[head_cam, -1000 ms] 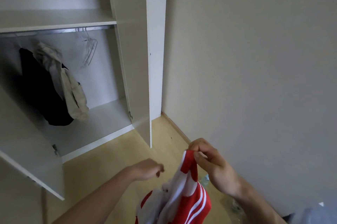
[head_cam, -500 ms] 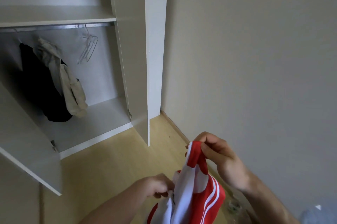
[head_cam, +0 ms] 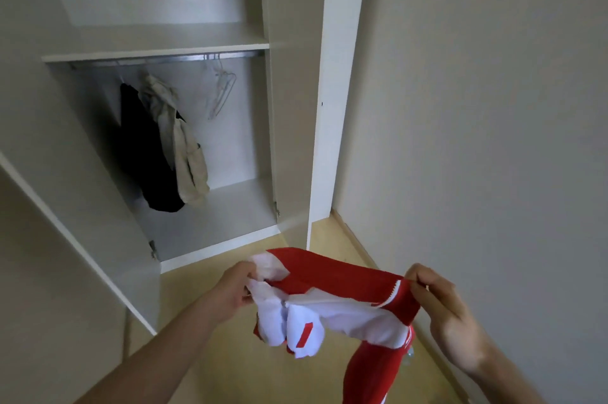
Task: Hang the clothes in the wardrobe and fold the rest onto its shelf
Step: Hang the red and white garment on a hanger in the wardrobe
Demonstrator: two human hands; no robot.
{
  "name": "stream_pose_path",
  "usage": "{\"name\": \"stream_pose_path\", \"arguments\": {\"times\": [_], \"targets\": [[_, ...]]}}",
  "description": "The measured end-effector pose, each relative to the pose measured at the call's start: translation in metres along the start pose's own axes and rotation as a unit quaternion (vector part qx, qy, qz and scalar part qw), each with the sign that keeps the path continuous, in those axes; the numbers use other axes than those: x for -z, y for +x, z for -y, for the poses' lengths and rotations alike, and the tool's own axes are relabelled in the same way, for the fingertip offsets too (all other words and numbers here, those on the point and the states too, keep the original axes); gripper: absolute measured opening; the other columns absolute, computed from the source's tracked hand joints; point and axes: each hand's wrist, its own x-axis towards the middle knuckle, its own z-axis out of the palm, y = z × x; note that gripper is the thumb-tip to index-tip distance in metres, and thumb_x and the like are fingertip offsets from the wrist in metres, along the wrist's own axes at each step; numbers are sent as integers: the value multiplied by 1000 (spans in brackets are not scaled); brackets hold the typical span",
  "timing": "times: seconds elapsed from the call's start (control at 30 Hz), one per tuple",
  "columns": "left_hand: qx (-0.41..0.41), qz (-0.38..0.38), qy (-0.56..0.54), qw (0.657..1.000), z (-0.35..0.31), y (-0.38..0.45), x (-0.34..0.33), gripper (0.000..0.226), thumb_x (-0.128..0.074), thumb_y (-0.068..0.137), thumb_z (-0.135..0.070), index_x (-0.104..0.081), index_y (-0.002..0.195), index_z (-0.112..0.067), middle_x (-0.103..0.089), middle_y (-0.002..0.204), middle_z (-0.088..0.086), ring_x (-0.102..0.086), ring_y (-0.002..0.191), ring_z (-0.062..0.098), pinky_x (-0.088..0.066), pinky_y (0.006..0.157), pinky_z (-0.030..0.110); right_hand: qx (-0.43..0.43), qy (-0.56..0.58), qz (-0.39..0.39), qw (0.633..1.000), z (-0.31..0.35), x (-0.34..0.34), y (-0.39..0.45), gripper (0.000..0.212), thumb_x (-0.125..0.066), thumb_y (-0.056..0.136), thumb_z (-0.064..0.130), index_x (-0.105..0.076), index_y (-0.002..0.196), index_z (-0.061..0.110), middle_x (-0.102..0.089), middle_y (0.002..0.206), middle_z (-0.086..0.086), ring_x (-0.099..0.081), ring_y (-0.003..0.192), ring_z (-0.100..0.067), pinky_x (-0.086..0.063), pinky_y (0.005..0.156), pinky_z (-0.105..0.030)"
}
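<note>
I see red-and-white garment (head_cam: 342,301) stretched between my hands: left hand (head_cam: 235,288) grips one end, right hand (head_cam: 441,301) pinches the other.

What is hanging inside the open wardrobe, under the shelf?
On the rail hang a black garment, a beige garment partly covering it, and empty hangers. Their own hangers are hidden by cloth.

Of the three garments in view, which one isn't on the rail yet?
The red-and-white top, stretched between left hand and right hand. The black one and beige one hang inside.
</note>
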Motion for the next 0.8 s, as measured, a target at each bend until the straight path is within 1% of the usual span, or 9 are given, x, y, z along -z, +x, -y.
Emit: {"name": "stream_pose_path", "arguments": {"times": [0.07, 0.13, 0.2, 0.27, 0.4, 0.47, 0.57, 0.67, 0.8], "targets": [[14, 12, 73, 997, -15, 2, 17, 46, -61, 60, -27, -71, 99, -4, -75, 83, 9, -70, 78, 26, -54, 65, 28, 0, 4, 1, 1000, 4, -15, 26, 35, -45, 97, -14, -44, 67, 4, -44, 65, -1, -40, 65, -16, -33, 60, -38], [-5, 4, 166, 986, -32, 8, 35, 39, -71, 56, -34, -76, 88, -11, -73, 73, 5, -68, 65, 19, -49, 56, 23, 10, -6, 5, 1000, 9, -33, 56, 36, -44, 92, -18, -42, 63, 3, -41, 62, 1, -38, 61, -14, -31, 56, -34], [-64, -20, 250, 966, -49, 18, 57, 23, -70, 60, -35, -74, 75, -18, -70, 71, 0, -63, 65, 16, -45, 56, 23, 27, -22, 23, 999, 16, -55, 87, 24, -45, 84, -3, -42, 62, 4, -40, 60, 2, -38, 60, -12, -31, 55, -31], [-160, -72, 315, 933, -62, 32, 82, 9, -66, 67, -27, -64, 67, -18, -64, 69, -2, -58, 66, 16, -42, 59, 27, 37, -36, 42, 998, 22, -81, 120, 17, -43, 77, 10, -40, 61, 6, -39, 59, 3, -37, 59, -10, -31, 53, -30], [-281, -173, 327, 885, -90, 55, 137, 22, -66, 82, -6, -53, 69, -19, -58, 70, 0, -56, 67, 16, -42, 61, 31, 60, -83, 85, 991, 23, -137, 190, 17, -41, 77, 25, -38, 62, 17, -38, 60, 4, -37, 59, -11, -32, 53, -29], [-268, -166, 320, 893, -111, 62, 165, 16, -66, 87, -7, -61, 79, -20, -60, 80, -2, -59, 75, 13, -42, 64, 27, 71, -125, 96, 985, 21, -164, 224, 17, -42, 81, 24, -42, 65, 18, -42, 61, 3, -41, 60, -11, -36, 55, -31], [-186, -95, 265, 941, -139, 69, 200, 16, -66, 96, -24, -74, 88, -35, -74, 90, -6, -69, 86, 8, -51, 74, 21, 74, -163, 95, 979, 22, -197, 270, 16, -42, 84, 22, -44, 69, 19, -46, 65, 1, -44, 64, -18, -41, 58, -37], [-166, -71, 194, 964, -168, 77, 228, 27, -62, 101, -37, -81, 84, -29, -79, 90, 0, -76, 89, 16, -59, 91, 38, 61, -151, 96, 982, 27, -224, 309, 19, -40, 86, 25, -47, 72, 14, -46, 66, -9, -48, 61, -30, -44, 55, -50], [-176, -117, 118, 970, -209, 88, 243, 33, -66, 97, -46, -73, 109, -17, -77, 100, 5, -74, 97, 22, -58, 92, 40, 40, -121, 102, 987, 41, -257, 352, 25, -42, 84, 30, -44, 64, 14, -45, 61, -5, -46, 57, -17, -38, 57, -36]]}}
